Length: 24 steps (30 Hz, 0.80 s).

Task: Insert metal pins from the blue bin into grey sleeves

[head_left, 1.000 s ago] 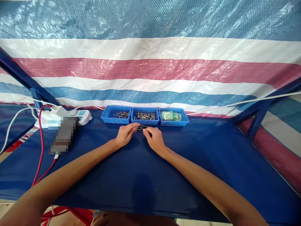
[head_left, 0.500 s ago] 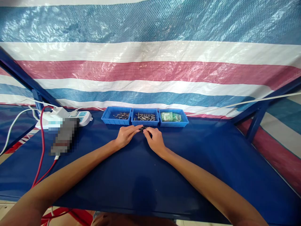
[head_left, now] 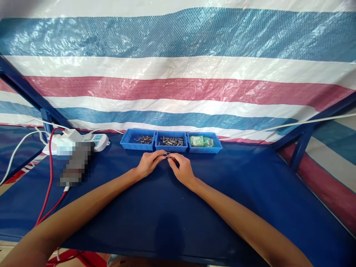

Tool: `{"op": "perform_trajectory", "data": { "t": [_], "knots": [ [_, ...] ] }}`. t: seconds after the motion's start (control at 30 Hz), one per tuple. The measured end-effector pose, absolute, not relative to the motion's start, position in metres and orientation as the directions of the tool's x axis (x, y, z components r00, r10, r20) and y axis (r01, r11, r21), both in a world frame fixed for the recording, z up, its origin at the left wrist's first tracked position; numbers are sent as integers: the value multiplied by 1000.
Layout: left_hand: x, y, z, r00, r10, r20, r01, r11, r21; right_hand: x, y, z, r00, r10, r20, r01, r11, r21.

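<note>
Both left hand (head_left: 149,163) and right hand (head_left: 183,169) pinch thin, dark, shiny sticks (head_left: 165,155); loose grips could spill them over the blue counter (head_left: 250,178).

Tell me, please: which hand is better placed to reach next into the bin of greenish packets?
Right, probably: the right hand is nearer the packet bin, while the left hand is nearer the thin metal pieces. Both seem to hold small dark pieces, so either may need freeing first.
</note>
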<state>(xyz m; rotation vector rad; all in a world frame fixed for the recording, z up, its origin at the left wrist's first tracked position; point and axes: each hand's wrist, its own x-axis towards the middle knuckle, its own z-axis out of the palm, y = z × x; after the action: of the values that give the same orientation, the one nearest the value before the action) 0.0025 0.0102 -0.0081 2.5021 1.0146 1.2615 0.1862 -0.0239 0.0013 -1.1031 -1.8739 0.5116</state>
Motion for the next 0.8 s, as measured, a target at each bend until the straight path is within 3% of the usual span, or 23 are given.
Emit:
{"op": "perform_trajectory", "data": {
  "t": [0.4,0.63,0.8],
  "knots": [
    [1,11,-9,421,643,640,495,-754,432,185,-21,-1,-377,799,468,487,601,-634],
    [3,9,-6,339,703,625,538,-690,484,186,-25,-1,-266,809,523,486,582,-652],
    [5,11,-1,372,653,659,512,-737,441,188,-22,-1,-240,797,555,480,594,-646]
  ]
}}
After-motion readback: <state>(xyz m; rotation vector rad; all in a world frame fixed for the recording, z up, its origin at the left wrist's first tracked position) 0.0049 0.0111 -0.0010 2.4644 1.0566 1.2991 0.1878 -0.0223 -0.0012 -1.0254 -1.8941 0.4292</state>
